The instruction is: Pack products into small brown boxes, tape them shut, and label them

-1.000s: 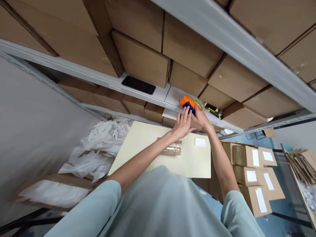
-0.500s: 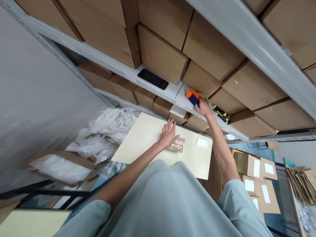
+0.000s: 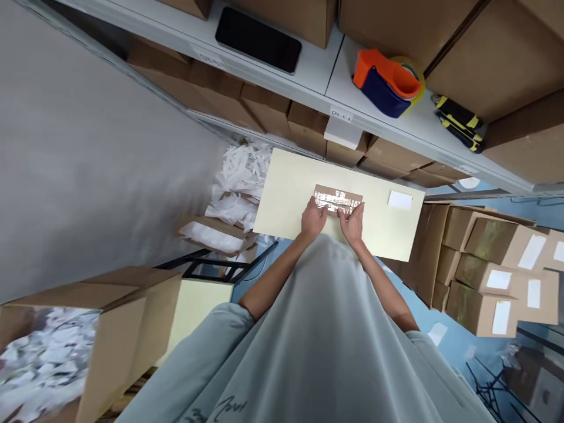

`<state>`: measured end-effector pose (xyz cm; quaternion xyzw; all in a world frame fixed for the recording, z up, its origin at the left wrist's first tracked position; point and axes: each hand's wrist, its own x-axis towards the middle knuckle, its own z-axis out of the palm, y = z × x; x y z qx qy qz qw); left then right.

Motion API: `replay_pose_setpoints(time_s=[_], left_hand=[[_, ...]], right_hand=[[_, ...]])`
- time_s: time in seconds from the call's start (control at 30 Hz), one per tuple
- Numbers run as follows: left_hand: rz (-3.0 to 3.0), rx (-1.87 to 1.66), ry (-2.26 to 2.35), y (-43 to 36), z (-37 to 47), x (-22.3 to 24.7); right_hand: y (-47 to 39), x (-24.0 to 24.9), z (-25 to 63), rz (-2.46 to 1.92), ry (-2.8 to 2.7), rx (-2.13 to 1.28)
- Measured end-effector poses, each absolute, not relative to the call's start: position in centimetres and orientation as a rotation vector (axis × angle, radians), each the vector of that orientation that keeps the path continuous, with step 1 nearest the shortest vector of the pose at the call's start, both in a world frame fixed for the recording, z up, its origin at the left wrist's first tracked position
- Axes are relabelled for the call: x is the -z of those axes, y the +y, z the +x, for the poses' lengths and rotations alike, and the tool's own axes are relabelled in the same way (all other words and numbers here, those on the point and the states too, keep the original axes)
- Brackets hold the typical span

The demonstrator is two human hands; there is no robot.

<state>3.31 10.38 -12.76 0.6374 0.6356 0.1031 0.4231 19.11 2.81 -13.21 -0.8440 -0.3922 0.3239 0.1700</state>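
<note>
Now off upper-right tape dispenser [image 3: 383,80]; gripping mid-frame parcel [image 3: 339,198] in half-curled fingers of left hand [image 3: 314,218], right hand [image 3: 352,225]; seemingly two-handed work.

Matt cardboard parcel [image 3: 350,194], glossy plastic tape [image 3: 337,200], smooth matt tabletop [image 3: 288,191].

We are in a packing room: tape dispenser [image 3: 384,88] on a shelf [image 3: 318,61] at upper right, white-labelled cartons [image 3: 476,270] at right, paper scraps [image 3: 53,352] lower left.
</note>
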Motion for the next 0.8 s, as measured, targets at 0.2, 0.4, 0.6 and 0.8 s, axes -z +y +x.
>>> replay_pose_setpoints(time_s=[0.2,0.4,0.6,0.8], left_hand=[[1.521,0.008,1.748,12.5,5.2,12.1],[1.518,0.034,1.591,14.7,3.5,13.0],[1.467,0.028,1.617,14.6,2.8,12.4],[1.495,-0.179,1.507,13.6,2.2,12.8]], right_hand=[[4.4,14.7,20.8,-2.453,-0.924,-0.98],[3.9,15.8,21.8,-2.412,-0.906,-0.987],[3.1,15.3,23.5,-2.371,-0.975,-0.948],[2.5,14.6,23.6,-2.338,-1.058,-0.834]])
